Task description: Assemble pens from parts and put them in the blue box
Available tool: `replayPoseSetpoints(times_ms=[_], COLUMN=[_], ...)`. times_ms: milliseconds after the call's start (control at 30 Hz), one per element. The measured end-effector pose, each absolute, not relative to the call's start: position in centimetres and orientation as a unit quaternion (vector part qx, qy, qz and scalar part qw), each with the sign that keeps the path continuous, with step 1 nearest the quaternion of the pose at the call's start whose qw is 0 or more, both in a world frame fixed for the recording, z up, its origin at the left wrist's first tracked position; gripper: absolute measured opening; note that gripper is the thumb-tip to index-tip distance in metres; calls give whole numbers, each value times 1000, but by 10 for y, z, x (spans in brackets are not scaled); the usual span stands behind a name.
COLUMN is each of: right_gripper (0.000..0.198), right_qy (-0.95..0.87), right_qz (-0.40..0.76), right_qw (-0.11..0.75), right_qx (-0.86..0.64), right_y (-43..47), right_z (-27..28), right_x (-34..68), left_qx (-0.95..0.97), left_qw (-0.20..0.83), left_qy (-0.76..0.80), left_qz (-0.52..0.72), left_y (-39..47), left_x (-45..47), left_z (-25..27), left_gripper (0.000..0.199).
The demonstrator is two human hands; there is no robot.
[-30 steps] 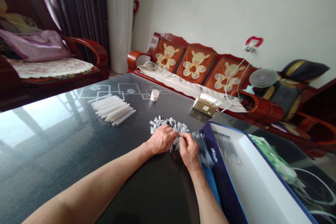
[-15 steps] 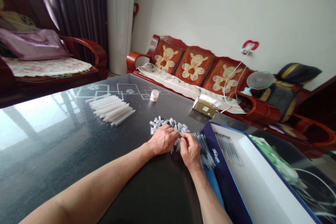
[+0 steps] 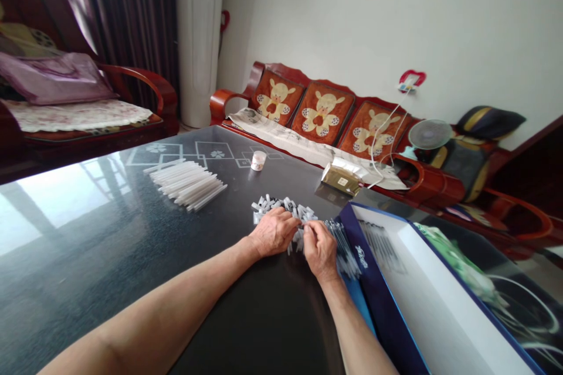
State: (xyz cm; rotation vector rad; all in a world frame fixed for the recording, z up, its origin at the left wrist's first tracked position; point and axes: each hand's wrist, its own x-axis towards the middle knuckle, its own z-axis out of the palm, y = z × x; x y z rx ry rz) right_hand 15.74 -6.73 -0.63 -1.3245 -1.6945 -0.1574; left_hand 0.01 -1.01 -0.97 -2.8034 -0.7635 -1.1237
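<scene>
My left hand (image 3: 275, 231) and my right hand (image 3: 320, 246) meet fingertip to fingertip over the dark table. Both are closed in a pinch; whatever small thing is between them is too hidden to name. Just beyond and partly under them lies a pile of small white and grey caps or short tube pieces (image 3: 265, 204). Right of my right hand rests a bundle of thin clear-and-dark sticks (image 3: 345, 249), like pen refills, against a blue box. Farther left, a stack of white tubes (image 3: 187, 184), like pen barrels, lies on the table.
The open blue box (image 3: 373, 281) with a white inside stands at the right, a green bag (image 3: 457, 261) beyond it. A small white tub (image 3: 258, 160) and a tissue pack (image 3: 341, 179) sit farther back. A wooden sofa (image 3: 323, 111) lines the wall.
The view has shifted slightly. My hands stay over the pile, with the fingertips a little farther apart than before.
</scene>
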Motion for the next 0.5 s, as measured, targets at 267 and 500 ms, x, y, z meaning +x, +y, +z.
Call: replayPoseSetpoints(times_ms=[267, 500], right_gripper=[28, 27], right_qy=[-703, -690], right_qz=[-55, -66], right_qw=[461, 476], right_qx=[-539, -541], right_y=[-68, -67], right_z=[-5, -7], right_x=[156, 156], left_qx=[-904, -888], left_qw=[12, 21], left_qy=[-231, -234], left_qz=[-358, -396], left_y=[-11, -12], left_x=[1, 0], left_z=[-10, -5], left_gripper=[26, 27])
